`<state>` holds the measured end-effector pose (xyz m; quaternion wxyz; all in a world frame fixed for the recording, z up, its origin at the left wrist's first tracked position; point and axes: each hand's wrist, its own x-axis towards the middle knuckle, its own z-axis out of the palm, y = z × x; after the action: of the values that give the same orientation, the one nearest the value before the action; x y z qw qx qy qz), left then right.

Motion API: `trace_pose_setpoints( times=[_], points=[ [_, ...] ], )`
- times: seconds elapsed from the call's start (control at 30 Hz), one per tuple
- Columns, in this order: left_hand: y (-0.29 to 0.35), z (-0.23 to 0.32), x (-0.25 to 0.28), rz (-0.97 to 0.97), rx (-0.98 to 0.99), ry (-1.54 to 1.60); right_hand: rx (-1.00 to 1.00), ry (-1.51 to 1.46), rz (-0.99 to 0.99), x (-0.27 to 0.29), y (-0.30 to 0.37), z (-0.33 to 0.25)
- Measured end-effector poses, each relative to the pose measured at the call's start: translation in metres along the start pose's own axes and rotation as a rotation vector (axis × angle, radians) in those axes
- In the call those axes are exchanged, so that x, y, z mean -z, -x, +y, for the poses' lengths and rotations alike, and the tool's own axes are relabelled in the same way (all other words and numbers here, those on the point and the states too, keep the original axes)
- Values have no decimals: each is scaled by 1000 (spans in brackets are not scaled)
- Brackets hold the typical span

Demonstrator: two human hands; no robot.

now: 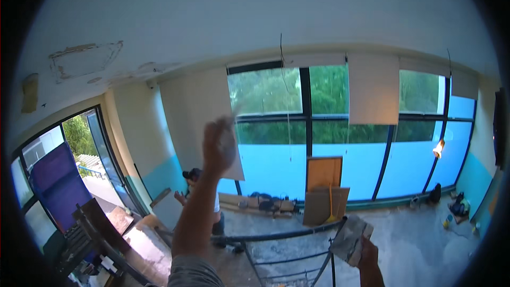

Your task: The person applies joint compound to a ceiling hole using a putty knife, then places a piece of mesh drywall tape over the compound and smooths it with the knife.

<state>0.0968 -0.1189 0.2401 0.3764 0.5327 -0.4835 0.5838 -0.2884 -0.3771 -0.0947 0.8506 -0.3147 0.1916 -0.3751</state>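
Observation:
My left hand [219,146] is raised toward the ceiling at the end of a stretched arm. Its fingers look curled, and a thin blurred shape sticks up from them; I cannot make out what it is. Lower right, my right hand [368,254] grips a flat, roughly square plate [351,240] by its edge. Grey, plaster-like smears cover the plate, which is tilted in front of a dark metal rail [281,234]. Overhead, the white ceiling [255,16] bears a patch outline [85,61] with rough, stained edges.
Below stands metal scaffold framing. Another person [194,178] is on the floor at left, near an open door [101,149]. Wires [281,56] hang from the ceiling by the windows. Brown boards [325,202] lean under the windows, and a lit bulb [439,149] glows at right.

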Motion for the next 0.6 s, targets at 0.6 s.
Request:
trace_pose_setpoints(
  times=[0.6],
  points=[
    [-371,-42,38,725,-340,-802,850,1169,216,74,-42,-10]
  ],
)
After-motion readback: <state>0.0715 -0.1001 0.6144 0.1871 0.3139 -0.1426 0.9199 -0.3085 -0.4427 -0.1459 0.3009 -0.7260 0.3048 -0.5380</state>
